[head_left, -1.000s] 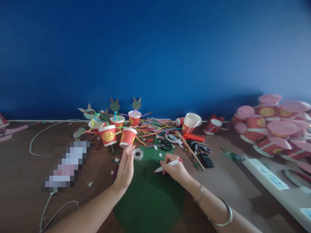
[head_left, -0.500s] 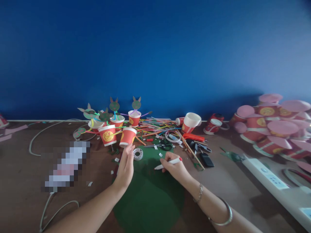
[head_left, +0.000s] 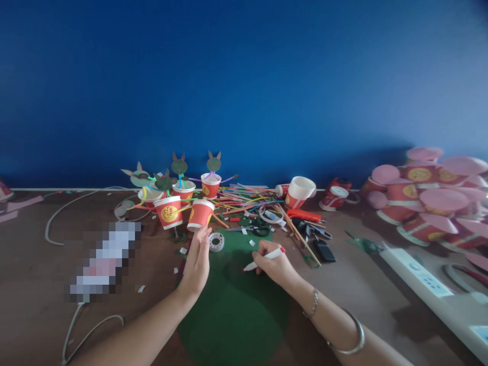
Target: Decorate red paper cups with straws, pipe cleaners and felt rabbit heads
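Note:
A dark green felt sheet (head_left: 232, 315) lies on the brown floor in front of me. My left hand (head_left: 198, 264) rests flat on its left edge, fingers stretched out toward a red paper cup (head_left: 200, 214) and a tape roll (head_left: 216, 242). My right hand (head_left: 276, 267) grips a white marker with a red cap (head_left: 265, 258), its tip touching the felt. Bracelets circle my right wrist.
Red paper cups with green animal heads and straw arms (head_left: 179, 190) stand behind the felt. Coloured straws (head_left: 244, 201), scissors (head_left: 253, 230), a red cutter (head_left: 303, 216) and black items (head_left: 324, 250) lie nearby. Pink-lidded cups (head_left: 430, 203) pile up right. White cable (head_left: 76, 213) runs left.
The marker tip has shifted slightly on the felt with my right hand. My left hand has stayed flat in place.

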`<move>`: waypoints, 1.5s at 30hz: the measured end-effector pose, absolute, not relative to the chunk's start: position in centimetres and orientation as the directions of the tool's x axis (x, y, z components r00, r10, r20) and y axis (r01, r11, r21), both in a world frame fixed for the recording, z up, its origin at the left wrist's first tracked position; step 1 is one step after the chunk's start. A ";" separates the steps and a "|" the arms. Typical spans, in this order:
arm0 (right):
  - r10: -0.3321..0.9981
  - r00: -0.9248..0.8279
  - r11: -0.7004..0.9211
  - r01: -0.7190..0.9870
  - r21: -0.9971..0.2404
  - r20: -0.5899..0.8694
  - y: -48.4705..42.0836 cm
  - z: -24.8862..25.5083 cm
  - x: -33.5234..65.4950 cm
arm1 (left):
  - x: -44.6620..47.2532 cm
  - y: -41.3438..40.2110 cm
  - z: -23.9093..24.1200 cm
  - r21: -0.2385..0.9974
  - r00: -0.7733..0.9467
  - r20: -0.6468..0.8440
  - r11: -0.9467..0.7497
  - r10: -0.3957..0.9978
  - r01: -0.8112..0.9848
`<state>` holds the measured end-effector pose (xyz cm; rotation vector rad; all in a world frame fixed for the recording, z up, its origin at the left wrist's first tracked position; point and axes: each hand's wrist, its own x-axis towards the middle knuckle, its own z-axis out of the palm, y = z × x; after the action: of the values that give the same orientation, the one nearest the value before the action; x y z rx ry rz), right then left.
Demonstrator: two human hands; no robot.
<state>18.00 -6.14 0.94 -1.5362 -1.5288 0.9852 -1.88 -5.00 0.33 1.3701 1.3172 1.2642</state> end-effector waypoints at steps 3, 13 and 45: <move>1.000 -0.022 -0.009 0.419 -0.908 -0.020 -6.2 1.0 18.0 | -1.9 -5.0 0.3 0.984 -0.059 0.112 -0.102 0.992 0.144; 1.000 -0.019 0.007 0.390 -0.921 -0.001 -6.1 1.0 18.0 | -1.9 -5.0 0.3 0.982 -0.062 0.109 -0.098 0.992 0.159; 0.993 0.095 0.025 0.422 -0.906 0.072 -4.4 0.1 15.2 | -3.0 -2.9 -1.4 0.770 0.079 0.414 -0.395 0.907 0.501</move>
<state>15.15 -4.36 0.08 -1.5285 -1.4550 0.8527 -3.00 -2.92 -1.44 1.9327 1.3884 1.2596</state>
